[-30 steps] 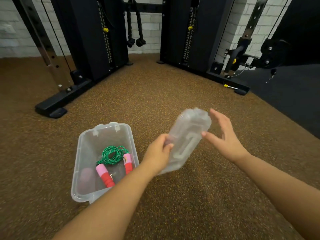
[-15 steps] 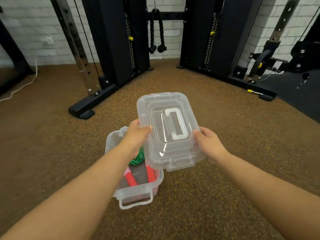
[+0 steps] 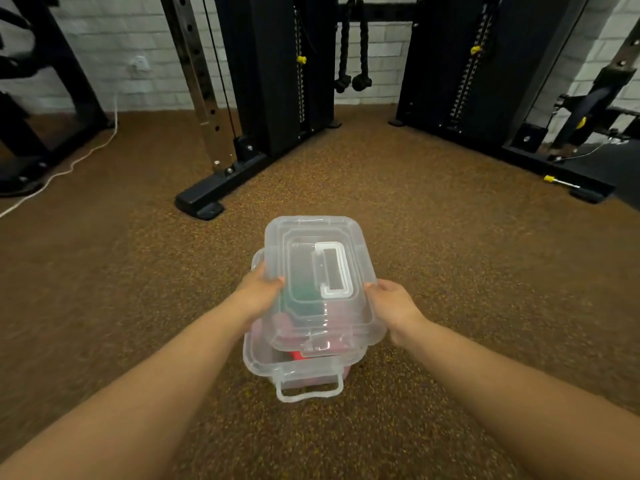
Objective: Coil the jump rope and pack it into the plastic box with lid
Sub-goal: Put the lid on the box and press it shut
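The clear plastic lid [image 3: 311,306] with a white handle on top hovers just over the clear plastic box [image 3: 263,362], shifted a little toward the far side. My left hand [image 3: 258,292] grips the lid's left edge and my right hand [image 3: 393,303] grips its right edge. The box stands on the brown floor with its front latch handle sticking out toward me. Inside it lies the jump rope [image 3: 301,291], seen blurred through the lid: green coiled cord and pink-red handles.
Black cable-machine frames [image 3: 277,81] stand at the back on both sides, with a base foot [image 3: 204,199] just beyond the box. A black rope attachment [image 3: 353,46] hangs between them. A white cord [image 3: 69,164] trails on the floor at left.
Both hands took hold of the lid, turned it flat, and brought it over the box. The view has shifted so the box now sits in the middle.
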The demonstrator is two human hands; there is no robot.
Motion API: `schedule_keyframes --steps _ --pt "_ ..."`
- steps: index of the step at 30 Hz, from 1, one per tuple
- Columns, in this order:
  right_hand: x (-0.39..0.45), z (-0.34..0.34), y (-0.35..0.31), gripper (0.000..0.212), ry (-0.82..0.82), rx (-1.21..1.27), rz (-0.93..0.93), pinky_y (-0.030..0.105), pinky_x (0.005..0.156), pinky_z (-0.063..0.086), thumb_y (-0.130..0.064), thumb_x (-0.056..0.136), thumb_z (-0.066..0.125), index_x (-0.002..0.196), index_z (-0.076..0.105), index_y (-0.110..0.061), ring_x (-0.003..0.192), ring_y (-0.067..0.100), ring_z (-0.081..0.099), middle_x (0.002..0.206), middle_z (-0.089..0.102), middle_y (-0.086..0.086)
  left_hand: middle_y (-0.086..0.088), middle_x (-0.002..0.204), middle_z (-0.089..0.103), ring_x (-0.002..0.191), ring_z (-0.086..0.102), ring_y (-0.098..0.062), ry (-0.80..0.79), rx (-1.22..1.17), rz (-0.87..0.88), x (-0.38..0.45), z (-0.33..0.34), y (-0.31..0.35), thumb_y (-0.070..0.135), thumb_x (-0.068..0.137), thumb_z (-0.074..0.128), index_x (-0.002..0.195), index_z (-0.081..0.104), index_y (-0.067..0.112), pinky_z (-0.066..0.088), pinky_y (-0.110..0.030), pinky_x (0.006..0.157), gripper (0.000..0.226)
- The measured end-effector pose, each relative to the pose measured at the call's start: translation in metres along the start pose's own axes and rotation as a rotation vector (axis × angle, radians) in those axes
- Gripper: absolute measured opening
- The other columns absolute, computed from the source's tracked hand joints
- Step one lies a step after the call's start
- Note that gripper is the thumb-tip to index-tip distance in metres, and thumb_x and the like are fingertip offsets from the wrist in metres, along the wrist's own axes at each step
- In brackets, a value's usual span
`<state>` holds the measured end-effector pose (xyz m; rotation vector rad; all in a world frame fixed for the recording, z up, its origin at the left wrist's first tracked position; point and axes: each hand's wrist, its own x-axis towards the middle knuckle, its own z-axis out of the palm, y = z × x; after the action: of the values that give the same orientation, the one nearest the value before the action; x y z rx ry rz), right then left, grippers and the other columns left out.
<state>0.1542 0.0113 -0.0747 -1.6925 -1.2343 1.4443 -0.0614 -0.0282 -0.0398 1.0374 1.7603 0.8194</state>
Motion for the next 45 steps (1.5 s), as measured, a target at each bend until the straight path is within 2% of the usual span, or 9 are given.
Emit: schedule_keyframes --steps 4,7,11,15,21,28,33,41,45 --pt "-0.006 0.013 0.000 0.030 -0.035 0.006 0.003 0.035 0.080 0.053 -0.025 0.097 0.044 0.122 0.059 -0.017 0.094 0.022 0.064 0.110 0.067 0.005 -0.003 0.120 0.065 0.104 0.064 -0.024 0.023 -0.012 -0.057 -0.005 -0.009 -0.007 0.018 0.092 0.049 0.124 0.056 0.030 0.051 -0.044 0.093 0.034" --pt "-0.008 0.022 0.004 0.030 -0.058 -0.003 0.013 0.043 0.086 0.056 -0.026 0.098 0.043 0.119 0.061 -0.015 0.093 0.025 0.067 0.106 0.069 0.007 -0.004 0.108 0.067 0.101 0.063 -0.024 0.028 -0.012 -0.094 -0.008 -0.012 -0.011 0.014 0.094 0.047 0.100 0.062 0.031 0.050 -0.041 0.093 0.024" --pt "-0.010 0.028 0.006 0.018 -0.070 0.027 0.027 0.047 0.086 0.056 -0.024 0.098 0.044 0.100 0.062 -0.021 0.091 0.027 0.068 0.101 0.070 0.009 -0.006 0.113 0.066 0.103 0.062 -0.024 0.043 -0.013 -0.142 -0.007 -0.016 -0.020 0.017 0.094 0.048 0.117 0.059 0.020 0.049 -0.036 0.088 0.025" --pt "-0.008 0.025 0.008 0.019 -0.086 0.060 0.035 0.048 0.084 0.057 -0.021 0.096 0.048 0.089 0.065 -0.027 0.090 0.028 0.071 0.099 0.073 0.008 -0.008 0.109 0.068 0.099 0.064 -0.024 0.066 -0.029 -0.188 0.001 -0.022 -0.028 0.011 0.093 0.051 0.112 0.065 0.012 0.050 -0.036 0.087 0.024" --pt "-0.006 0.019 0.004 0.015 -0.114 0.069 0.042 0.028 0.061 0.057 -0.013 0.094 0.054 0.101 0.067 -0.017 0.079 0.021 0.072 0.093 0.074 0.006 -0.015 0.102 0.068 0.091 0.067 -0.029 0.020 -0.108 -0.327 0.000 -0.030 -0.027 0.015 0.092 0.058 0.107 0.058 0.004 0.057 -0.042 0.067 0.019" --pt "-0.004 0.009 0.002 0.016 -0.182 -0.033 0.099 0.031 0.072 0.057 -0.012 0.088 0.063 0.103 0.069 -0.010 0.084 0.021 0.071 0.095 0.074 0.008 -0.020 0.105 0.067 0.087 0.068 -0.031 -0.072 -0.117 -0.380 0.000 -0.037 -0.027 0.002 0.087 0.063 0.115 0.054 -0.003 0.057 -0.045 0.066 0.030" --pt "-0.004 0.005 0.005 0.017 -0.226 -0.056 0.101 0.030 0.064 0.059 -0.015 0.087 0.066 0.103 0.069 -0.008 0.083 0.021 0.073 0.096 0.075 0.009 -0.019 0.102 0.070 0.089 0.070 -0.031 -0.060 -0.098 -0.380 -0.002 -0.036 -0.027 0.000 0.085 0.064 0.109 0.056 -0.002 0.058 -0.048 0.072 0.026" --pt "-0.001 -0.006 0.013 0.018 -0.186 -0.023 0.128 0.046 0.081 0.059 -0.017 0.085 0.068 0.099 0.070 -0.006 0.084 0.026 0.074 0.093 0.076 0.011 -0.016 0.094 0.070 0.084 0.068 -0.028 -0.016 -0.112 -0.308 -0.001 -0.020 -0.016 0.003 0.087 0.062 0.100 0.060 0.002 0.057 -0.046 0.071 0.013" --pt "-0.005 -0.029 0.017 0.018 -0.157 -0.019 0.112 0.037 0.077 0.059 -0.014 0.086 0.066 0.102 0.069 -0.006 0.086 0.022 0.073 0.096 0.075 0.010 -0.018 0.097 0.069 0.085 0.068 -0.028 -0.065 -0.107 -0.316 0.002 0.001 -0.012 0.003 0.087 0.062 0.103 0.057 0.002 0.057 -0.043 0.064 0.017"
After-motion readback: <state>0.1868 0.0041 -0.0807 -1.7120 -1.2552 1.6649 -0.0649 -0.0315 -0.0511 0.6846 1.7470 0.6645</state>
